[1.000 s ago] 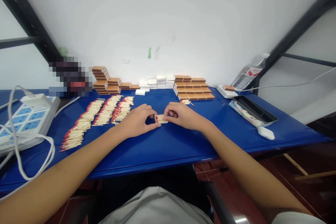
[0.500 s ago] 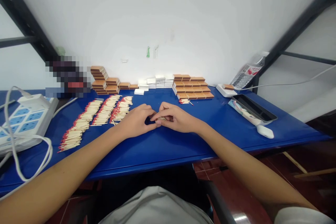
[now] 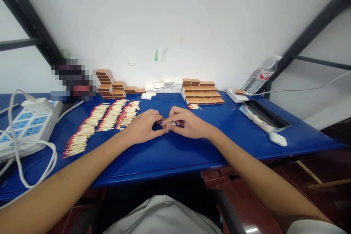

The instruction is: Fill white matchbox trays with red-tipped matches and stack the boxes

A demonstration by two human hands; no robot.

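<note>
Both of my hands meet at the middle of the blue table (image 3: 175, 153). My left hand (image 3: 142, 126) is curled, its fingertips pinching the left end of a small white matchbox tray (image 3: 168, 124) filled with red-tipped matches. My right hand (image 3: 186, 122) covers the tray's right side, fingers closed over it. Only a sliver of the tray shows between the fingertips. Rows of loose red-tipped matches (image 3: 104, 119) lie to the left of my left hand.
Along the wall stand brown matchbox stacks (image 3: 201, 91), another brown stack (image 3: 109, 82) and white inner trays (image 3: 163, 87). A white power strip (image 3: 24, 124) with cables sits far left. A phone (image 3: 265, 113), white mouse (image 3: 277, 139) and plastic bottle (image 3: 260, 75) lie right.
My right hand slid left over the tray, which lay mostly uncovered a second ago; now its fingers hide most of it. My left hand has barely moved.
</note>
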